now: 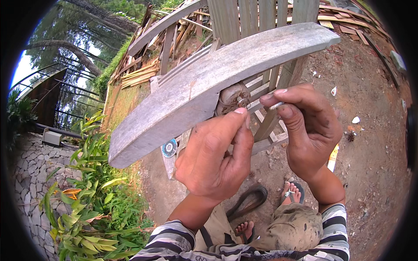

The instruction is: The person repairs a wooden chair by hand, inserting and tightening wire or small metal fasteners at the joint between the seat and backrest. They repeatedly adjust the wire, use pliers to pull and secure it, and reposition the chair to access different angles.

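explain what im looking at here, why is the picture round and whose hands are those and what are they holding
This is one picture from a camera worn on a person's head, looking down at their own hands. Its very wide lens makes the view round and bends straight edges near the rim.

The two bare hands belong to the wearer; the striped sleeves enter from the bottom. The left hand is raised to a small metal fitting under a curved grey wooden armrest, part of a weathered slatted chair. The right hand pinches a thin silvery metal piece between thumb and fingers; what it is, I cannot tell.

There is no table. Below are bare dirt ground, the person's feet in sandals, a round grey disc, green plants on the left, and stacked wood behind.
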{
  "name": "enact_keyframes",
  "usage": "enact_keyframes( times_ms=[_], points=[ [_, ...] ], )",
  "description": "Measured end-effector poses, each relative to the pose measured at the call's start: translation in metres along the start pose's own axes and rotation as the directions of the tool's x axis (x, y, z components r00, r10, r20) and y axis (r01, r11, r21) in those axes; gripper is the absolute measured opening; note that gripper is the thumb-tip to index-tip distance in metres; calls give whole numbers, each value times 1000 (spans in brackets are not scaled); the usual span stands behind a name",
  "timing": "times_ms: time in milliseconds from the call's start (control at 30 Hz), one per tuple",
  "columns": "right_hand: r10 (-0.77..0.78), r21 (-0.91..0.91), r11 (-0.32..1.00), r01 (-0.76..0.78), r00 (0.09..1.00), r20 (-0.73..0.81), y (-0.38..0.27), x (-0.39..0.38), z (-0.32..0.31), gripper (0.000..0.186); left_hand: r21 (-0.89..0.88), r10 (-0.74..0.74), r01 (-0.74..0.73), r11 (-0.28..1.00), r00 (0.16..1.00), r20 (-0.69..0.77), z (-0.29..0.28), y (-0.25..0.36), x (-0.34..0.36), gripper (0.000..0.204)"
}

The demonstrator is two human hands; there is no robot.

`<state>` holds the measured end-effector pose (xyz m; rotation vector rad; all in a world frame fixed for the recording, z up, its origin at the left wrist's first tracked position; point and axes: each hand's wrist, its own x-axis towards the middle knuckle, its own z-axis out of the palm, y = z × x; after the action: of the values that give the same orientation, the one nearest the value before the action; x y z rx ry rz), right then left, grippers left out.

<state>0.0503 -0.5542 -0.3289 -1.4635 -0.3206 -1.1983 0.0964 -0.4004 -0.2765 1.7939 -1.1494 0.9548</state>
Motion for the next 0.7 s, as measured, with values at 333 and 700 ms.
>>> enact_keyframes(
  times_ms=[333,700],
  points=[
    [-121,85,989,124,992,-39,-9,-8,9,29,6,27,-27,1000,1000,17,0,0,0,27],
    [-176,-305,939,160,984,-28,-11,-5,7,27,-4,-39,39,999,999,-10,3,3,-1,31]
  ],
)
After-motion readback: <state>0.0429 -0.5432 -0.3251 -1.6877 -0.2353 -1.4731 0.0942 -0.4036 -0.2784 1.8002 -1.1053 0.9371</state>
